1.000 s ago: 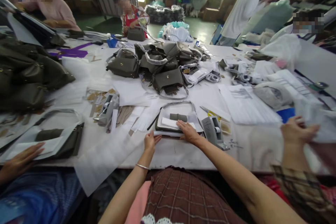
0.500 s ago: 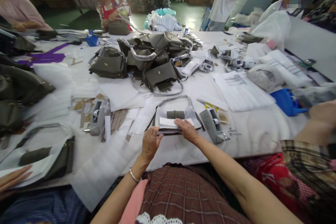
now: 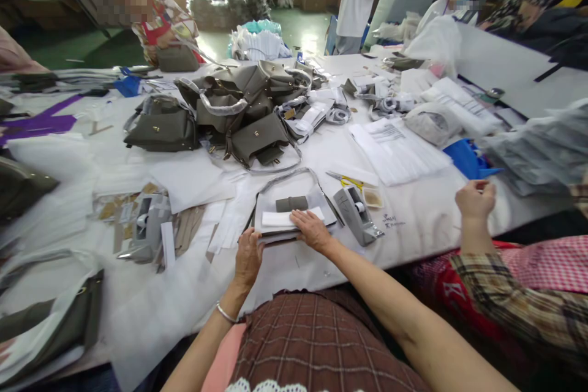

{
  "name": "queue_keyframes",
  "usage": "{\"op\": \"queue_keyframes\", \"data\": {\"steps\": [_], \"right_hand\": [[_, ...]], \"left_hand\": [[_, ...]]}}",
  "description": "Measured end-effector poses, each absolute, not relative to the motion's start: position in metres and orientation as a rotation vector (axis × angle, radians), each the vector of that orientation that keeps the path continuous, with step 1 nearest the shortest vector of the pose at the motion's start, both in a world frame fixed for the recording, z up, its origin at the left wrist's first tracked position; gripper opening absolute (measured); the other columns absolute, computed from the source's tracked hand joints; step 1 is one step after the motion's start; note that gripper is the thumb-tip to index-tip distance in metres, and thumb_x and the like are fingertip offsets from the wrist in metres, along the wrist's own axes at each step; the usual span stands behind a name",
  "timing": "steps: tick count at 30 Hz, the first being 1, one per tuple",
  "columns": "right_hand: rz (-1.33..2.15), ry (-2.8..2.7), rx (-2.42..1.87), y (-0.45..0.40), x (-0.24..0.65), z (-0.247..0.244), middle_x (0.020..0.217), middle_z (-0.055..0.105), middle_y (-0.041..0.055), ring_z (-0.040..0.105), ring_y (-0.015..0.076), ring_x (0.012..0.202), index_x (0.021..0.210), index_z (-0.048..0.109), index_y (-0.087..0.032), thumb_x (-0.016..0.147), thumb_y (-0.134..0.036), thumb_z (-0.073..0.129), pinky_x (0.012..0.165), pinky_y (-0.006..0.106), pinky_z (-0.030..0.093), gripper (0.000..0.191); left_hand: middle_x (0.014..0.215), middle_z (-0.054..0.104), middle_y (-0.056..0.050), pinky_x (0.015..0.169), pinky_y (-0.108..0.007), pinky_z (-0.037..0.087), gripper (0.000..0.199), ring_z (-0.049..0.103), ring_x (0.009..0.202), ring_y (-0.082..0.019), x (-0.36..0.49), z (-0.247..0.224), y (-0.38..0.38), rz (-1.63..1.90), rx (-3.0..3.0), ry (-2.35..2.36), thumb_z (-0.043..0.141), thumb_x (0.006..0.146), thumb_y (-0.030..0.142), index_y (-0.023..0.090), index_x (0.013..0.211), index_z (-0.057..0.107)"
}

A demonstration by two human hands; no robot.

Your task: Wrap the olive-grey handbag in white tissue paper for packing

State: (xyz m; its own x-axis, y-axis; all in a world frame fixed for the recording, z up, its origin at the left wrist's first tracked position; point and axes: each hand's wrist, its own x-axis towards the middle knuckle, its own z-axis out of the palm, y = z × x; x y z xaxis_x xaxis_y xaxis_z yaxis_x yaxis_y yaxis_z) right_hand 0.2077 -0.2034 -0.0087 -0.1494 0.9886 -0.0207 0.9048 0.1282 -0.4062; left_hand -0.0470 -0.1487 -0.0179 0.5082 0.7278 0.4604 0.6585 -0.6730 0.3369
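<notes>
A grey-green handbag [image 3: 291, 234] lies on the table in front of me, its handle wrapped and pointing away. White sheet covers its body, with a small dark green piece [image 3: 291, 203] and a folded white strip [image 3: 275, 218] on top. My right hand [image 3: 312, 229] rests on the strip's right part, fingers spread. At the bag's near left corner is my left hand [image 3: 248, 257], fingers curled against the edge; what they pinch is too small to make out. A grey tape dispenser [image 3: 358, 214] stands just right of the bag, with yellow scissors [image 3: 346, 180] behind it.
A heap of handbags [image 3: 243, 104] lies beyond. Another tape dispenser [image 3: 149, 226] and cardboard strips are at left. White sheets [image 3: 399, 150] and a blue object [image 3: 468, 159] lie right. A neighbour's hand [image 3: 475, 199] is over the right table edge; another person stands across at left.
The view has turned right, so the table's things appear shifted left. The neighbour's hand at right now shows clearly over the table edge. My hands stay at the bag in much the same pose.
</notes>
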Motion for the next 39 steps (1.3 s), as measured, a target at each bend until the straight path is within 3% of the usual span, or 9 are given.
{"op": "queue_keyframes", "data": {"steps": [4, 8, 10, 15, 19, 24, 29, 32, 39], "right_hand": [[0.464, -2.111, -1.861, -0.204, 0.207, -0.014, 0.148, 0.045, 0.0133, 0.042, 0.0264, 0.137, 0.14, 0.046, -0.018, 0.076, -0.01, 0.069, 0.114, 0.047, 0.031, 0.068], [0.413, -2.106, -1.827, -0.206, 0.207, -0.016, 0.146, 0.048, 0.013, 0.044, 0.0261, 0.136, 0.138, 0.048, -0.019, 0.08, -0.011, 0.065, 0.113, 0.047, 0.032, 0.061], [0.393, -2.1, -1.813, -0.207, 0.207, -0.016, 0.144, 0.05, 0.0133, 0.044, 0.0259, 0.136, 0.135, 0.052, -0.018, 0.083, -0.013, 0.062, 0.112, 0.047, 0.033, 0.053], [0.451, -2.073, -1.823, -0.204, 0.205, -0.013, 0.143, 0.05, 0.0155, 0.044, 0.0266, 0.136, 0.134, 0.052, -0.014, 0.082, -0.01, 0.058, 0.114, 0.048, 0.032, 0.053], [0.51, -2.011, -1.737, -0.211, 0.206, -0.002, 0.143, 0.051, 0.0111, 0.042, 0.0238, 0.137, 0.132, 0.055, -0.017, 0.083, -0.009, 0.051, 0.118, 0.047, 0.028, 0.05], [0.548, -1.296, -1.825, -0.263, 0.203, 0.006, 0.124, 0.063, 0.0123, 0.055, 0.0242, 0.122, 0.111, 0.065, -0.02, 0.091, -0.035, 0.05, 0.112, 0.046, 0.038, 0.028], [1.041, -0.19, -1.761, -0.29, 0.189, -0.024, 0.1, 0.067, 0.0129, 0.067, 0.0282, 0.098, 0.099, 0.056, -0.018, 0.064, -0.051, 0.076, 0.091, 0.046, 0.055, 0.052], [1.161, -0.025, -1.564, -0.276, 0.179, -0.04, 0.099, 0.067, 0.0111, 0.067, 0.0269, 0.101, 0.092, 0.053, -0.02, 0.059, -0.057, 0.079, 0.092, 0.043, 0.056, 0.055], [1.146, -0.058, -1.574, -0.264, 0.172, -0.059, 0.12, 0.063, 0.0125, 0.056, 0.027, 0.123, 0.101, 0.054, -0.025, 0.074, -0.069, 0.055, 0.098, 0.043, 0.053, 0.052]], "left_hand": [[0.127, 0.055, -0.017, 0.097, -0.048, 0.046, 0.019, 0.052, 0.119, -0.031, -0.042, -0.002, -0.158, 0.892, 2.75, 1.213, 0.053, 0.089, 0.013, 0.015, 0.107, 0.054], [0.146, 0.046, -0.014, 0.116, -0.05, 0.03, 0.045, 0.032, 0.143, -0.027, -0.009, 0.016, -0.159, 0.791, 2.856, 0.867, 0.048, 0.09, 0.01, 0.018, 0.134, 0.047], [0.15, 0.041, -0.014, 0.117, -0.046, 0.031, 0.056, 0.028, 0.145, -0.024, 0.014, 0.015, -0.153, 0.634, 2.85, 0.716, 0.043, 0.091, 0.008, 0.016, 0.145, 0.037], [0.145, 0.047, -0.017, 0.112, -0.043, 0.041, 0.057, 0.045, 0.136, -0.024, 0.044, -0.017, -0.139, 0.419, 2.696, 0.719, 0.034, 0.088, 0.004, 0.009, 0.145, 0.039], [0.146, 0.047, -0.015, 0.112, -0.042, 0.041, 0.06, 0.046, 0.135, -0.022, 0.038, -0.035, -0.143, 0.504, 2.642, 0.715, 0.031, 0.088, 0.002, 0.011, 0.147, 0.037], [0.147, 0.046, -0.014, 0.111, -0.045, 0.04, 0.054, 0.046, 0.135, -0.025, 0.032, -0.038, -0.15, 0.534, 2.724, 0.666, 0.038, 0.092, 0.006, 0.017, 0.144, 0.044], [0.15, 0.043, -0.01, 0.111, -0.045, 0.039, 0.057, 0.042, 0.137, -0.025, 0.032, -0.037, -0.15, 0.5, 2.826, 0.619, 0.037, 0.092, 0.006, 0.023, 0.146, 0.043], [0.149, 0.044, -0.008, 0.111, -0.046, 0.038, 0.058, 0.042, 0.137, -0.025, 0.03, -0.035, -0.15, 0.499, 2.847, 0.603, 0.037, 0.092, 0.006, 0.026, 0.146, 0.043], [0.147, 0.047, -0.006, 0.109, -0.046, 0.038, 0.059, 0.043, 0.136, -0.026, 0.028, -0.032, -0.15, 0.503, 2.85, 0.578, 0.038, 0.09, 0.003, 0.027, 0.143, 0.046]]}}
